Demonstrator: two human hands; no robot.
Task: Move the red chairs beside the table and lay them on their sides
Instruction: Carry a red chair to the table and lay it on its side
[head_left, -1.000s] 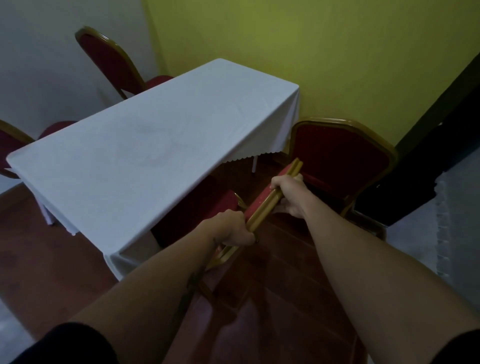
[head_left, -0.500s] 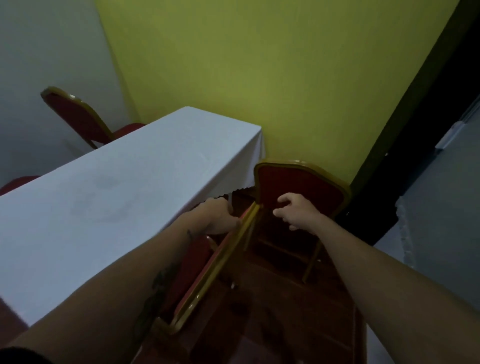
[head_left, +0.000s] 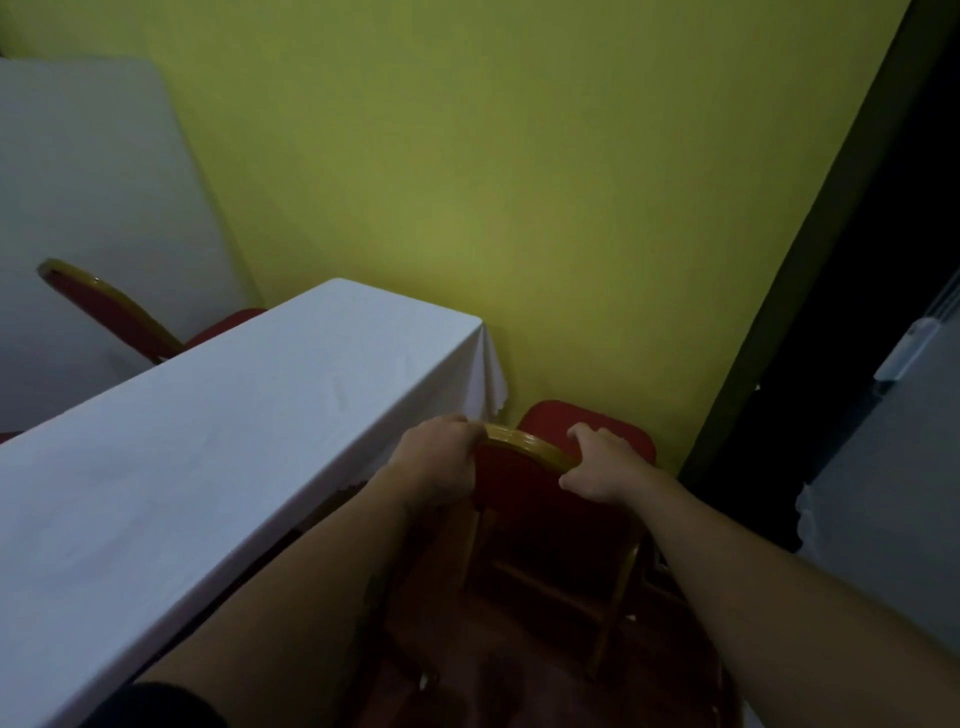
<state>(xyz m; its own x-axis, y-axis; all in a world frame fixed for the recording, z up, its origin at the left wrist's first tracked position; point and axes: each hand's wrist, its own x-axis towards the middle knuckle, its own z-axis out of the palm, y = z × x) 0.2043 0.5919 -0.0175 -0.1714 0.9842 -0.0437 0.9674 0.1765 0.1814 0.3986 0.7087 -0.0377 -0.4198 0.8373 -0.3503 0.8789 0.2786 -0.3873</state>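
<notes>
A red chair (head_left: 540, 512) with a gold frame stands upright at the table's near right corner, its seat toward the yellow wall. My left hand (head_left: 441, 460) grips the left end of the top rail of its back. My right hand (head_left: 602, 465) grips the right end of that rail. The table (head_left: 218, 441) under a white cloth stretches to the left. A second red chair (head_left: 111, 309) stands upright on the table's far side, partly hidden by it. My arms hide the floor beside the table, where the first chair was.
The yellow wall (head_left: 519, 197) is close behind the chair. A dark door frame (head_left: 800, 291) runs down the right. White cloth-covered shapes (head_left: 883, 493) stand at the right edge. The floor (head_left: 519, 675) is dark red-brown.
Both hands have left the gold-framed chair lying beside the table and moved forward to the upright chair, closing on its top rail. The view has tilted up and forward.
</notes>
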